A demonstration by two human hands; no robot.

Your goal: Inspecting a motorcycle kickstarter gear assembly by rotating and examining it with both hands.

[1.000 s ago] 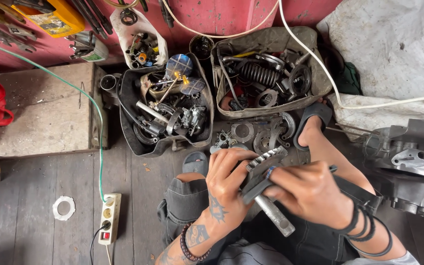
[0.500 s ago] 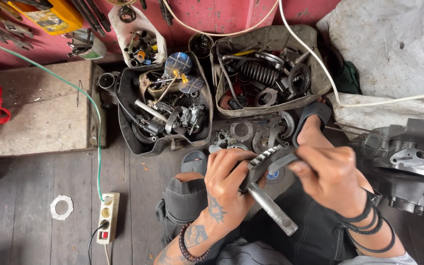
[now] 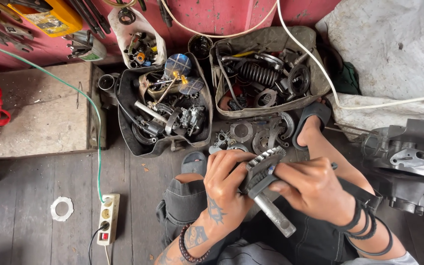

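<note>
One gear shaft (image 3: 266, 184), gripped by two hands: left hand (image 3: 226, 184), right hand (image 3: 312, 189); teeth blurred.

Gear shaft (image 3: 266, 189) at centre, between left hand (image 3: 226, 184) at 9 o'clock and right hand (image 3: 315, 189) at 3; 2 parts bins (image 3: 168, 110) at 12; power strip (image 3: 108, 218) at 9; engine casing (image 3: 408, 157) at 3.
</note>
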